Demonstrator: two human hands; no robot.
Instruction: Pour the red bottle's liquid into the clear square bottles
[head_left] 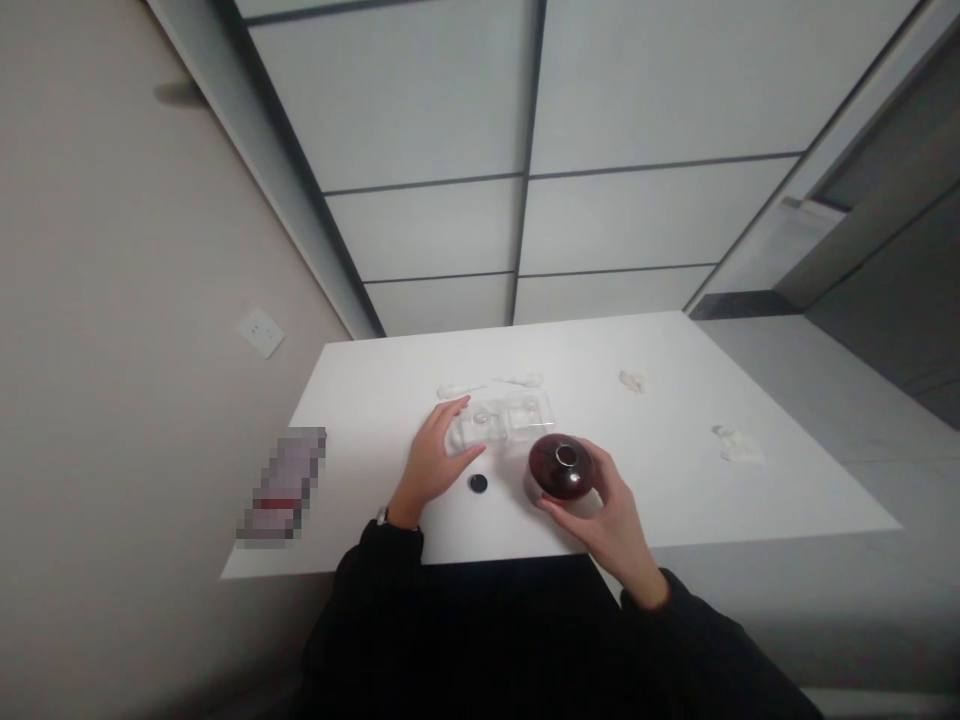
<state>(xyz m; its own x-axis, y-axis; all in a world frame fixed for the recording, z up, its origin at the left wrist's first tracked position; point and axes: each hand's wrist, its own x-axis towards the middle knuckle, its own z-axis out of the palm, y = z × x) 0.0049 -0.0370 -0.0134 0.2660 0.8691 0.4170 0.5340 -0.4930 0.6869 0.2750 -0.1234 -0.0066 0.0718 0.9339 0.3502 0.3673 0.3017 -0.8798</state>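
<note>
My right hand (611,515) is wrapped round a squat dark red bottle (561,467) with a small round neck opening, which stands on the white table (675,480) near its front edge. My left hand (433,458) grips the left end of a clear plastic tray (501,423) lying just behind the bottle, with the thumb along its near side. A small black cap (478,484) lies on the table between my two hands, touching neither.
Two clear plastic spoons (487,384) lie behind the tray. Crumpled clear wrappers (739,445) sit at the right and another (632,380) further back. A blurred-out packet (281,487) rests at the left edge by the wall.
</note>
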